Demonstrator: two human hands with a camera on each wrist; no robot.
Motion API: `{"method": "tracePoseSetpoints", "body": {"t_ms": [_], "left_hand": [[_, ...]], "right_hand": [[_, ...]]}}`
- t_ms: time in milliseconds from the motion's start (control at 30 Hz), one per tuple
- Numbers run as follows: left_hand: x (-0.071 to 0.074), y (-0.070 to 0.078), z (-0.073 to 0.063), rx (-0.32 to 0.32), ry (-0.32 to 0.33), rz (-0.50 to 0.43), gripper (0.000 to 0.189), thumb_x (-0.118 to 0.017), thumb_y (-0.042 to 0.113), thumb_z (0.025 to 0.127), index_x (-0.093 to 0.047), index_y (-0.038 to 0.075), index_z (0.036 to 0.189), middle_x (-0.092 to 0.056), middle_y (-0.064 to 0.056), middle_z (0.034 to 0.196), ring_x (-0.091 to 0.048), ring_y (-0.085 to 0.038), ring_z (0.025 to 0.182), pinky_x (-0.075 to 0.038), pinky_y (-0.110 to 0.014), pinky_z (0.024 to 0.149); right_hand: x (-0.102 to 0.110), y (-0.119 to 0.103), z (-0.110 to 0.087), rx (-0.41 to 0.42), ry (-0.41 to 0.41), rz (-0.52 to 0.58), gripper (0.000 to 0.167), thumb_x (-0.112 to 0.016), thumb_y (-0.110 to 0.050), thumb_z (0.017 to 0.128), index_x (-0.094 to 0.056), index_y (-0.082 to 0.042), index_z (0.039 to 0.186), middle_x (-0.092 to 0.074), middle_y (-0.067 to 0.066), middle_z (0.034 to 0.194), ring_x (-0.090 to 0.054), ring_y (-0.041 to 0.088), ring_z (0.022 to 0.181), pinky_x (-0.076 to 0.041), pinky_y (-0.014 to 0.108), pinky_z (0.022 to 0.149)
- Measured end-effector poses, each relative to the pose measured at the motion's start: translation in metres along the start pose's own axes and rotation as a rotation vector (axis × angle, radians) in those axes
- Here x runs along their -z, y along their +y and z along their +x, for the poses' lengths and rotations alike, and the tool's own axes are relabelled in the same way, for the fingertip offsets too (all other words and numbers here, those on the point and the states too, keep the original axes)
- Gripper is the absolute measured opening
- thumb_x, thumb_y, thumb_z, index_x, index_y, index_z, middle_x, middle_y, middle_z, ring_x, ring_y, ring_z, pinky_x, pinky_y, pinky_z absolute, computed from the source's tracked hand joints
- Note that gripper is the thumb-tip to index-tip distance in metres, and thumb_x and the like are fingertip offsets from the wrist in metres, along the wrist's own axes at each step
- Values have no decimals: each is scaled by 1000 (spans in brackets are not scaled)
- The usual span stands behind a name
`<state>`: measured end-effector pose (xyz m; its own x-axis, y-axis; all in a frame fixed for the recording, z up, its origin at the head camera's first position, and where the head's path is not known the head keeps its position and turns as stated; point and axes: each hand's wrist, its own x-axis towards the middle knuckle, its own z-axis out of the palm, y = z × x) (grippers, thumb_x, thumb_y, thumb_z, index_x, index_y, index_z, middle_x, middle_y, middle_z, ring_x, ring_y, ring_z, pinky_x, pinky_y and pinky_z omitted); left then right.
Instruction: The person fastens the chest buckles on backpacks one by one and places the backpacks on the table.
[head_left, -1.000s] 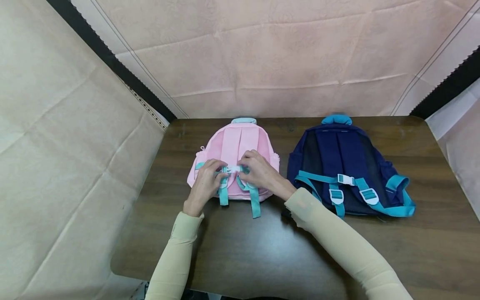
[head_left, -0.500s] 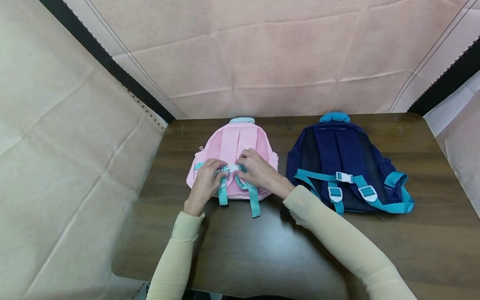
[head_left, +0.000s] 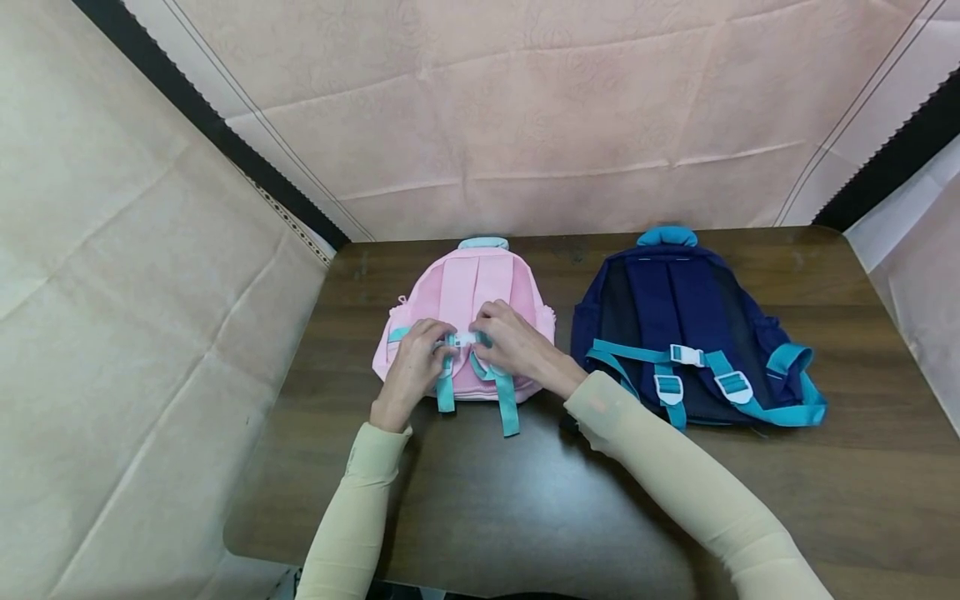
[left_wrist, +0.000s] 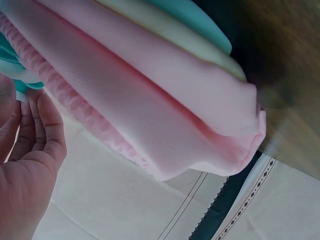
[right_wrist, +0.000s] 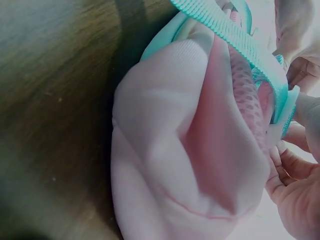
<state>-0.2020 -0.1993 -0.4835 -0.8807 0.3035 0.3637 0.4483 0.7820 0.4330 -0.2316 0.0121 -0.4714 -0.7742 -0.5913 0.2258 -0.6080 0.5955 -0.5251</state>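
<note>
A small pink backpack (head_left: pixel 431 283) lies on the table with its shoulder-strap side up in the head view. A white buckle (head_left: pixel 467 338) joins its turquoise straps across the middle. My left hand (head_left: pixel 411 360) pinches the turquoise strap (head_left: pixel 450 360) at the buckle's left end. At its right end, my right hand (head_left: pixel 516 343) pinches the strap with bent fingers. Both buckle ends are partly hidden behind fingers. In the left wrist view, my left hand (left_wrist: pixel 35 160) has its fingertips at turquoise webbing. The right wrist view has my right hand (right_wrist: pixel 297 190) beside the bag.
A larger navy backpack (head_left: pixel 682 292) with turquoise straps and white buckles lies to the right, close to my right forearm. The brown wooden table (head_left: pixel 480 500) ends at a pale cloth wall (head_left: pixel 525 125) behind the bags. Loose strap tails (head_left: pixel 507 408) hang towards me.
Both hands stay at the buckle with only slight finger movement. The head view has shifted a little; the bags have not visibly moved on the table.
</note>
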Motion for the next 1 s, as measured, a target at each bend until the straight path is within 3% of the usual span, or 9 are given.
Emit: {"method": "tracePoseSetpoints", "body": {"t_ms": [1000], "left_hand": [[0,3,0,-16,15,0,21,-83,-5,91,-78,-5,111,-77,-21,110,-74,-35,105,-64,-49,98]], "right_hand": [[-4,1,0,24,14,-10,33,-82,-11,97,-79,2,127,-74,17,120,-64,28,110,-62,38,100]]}}
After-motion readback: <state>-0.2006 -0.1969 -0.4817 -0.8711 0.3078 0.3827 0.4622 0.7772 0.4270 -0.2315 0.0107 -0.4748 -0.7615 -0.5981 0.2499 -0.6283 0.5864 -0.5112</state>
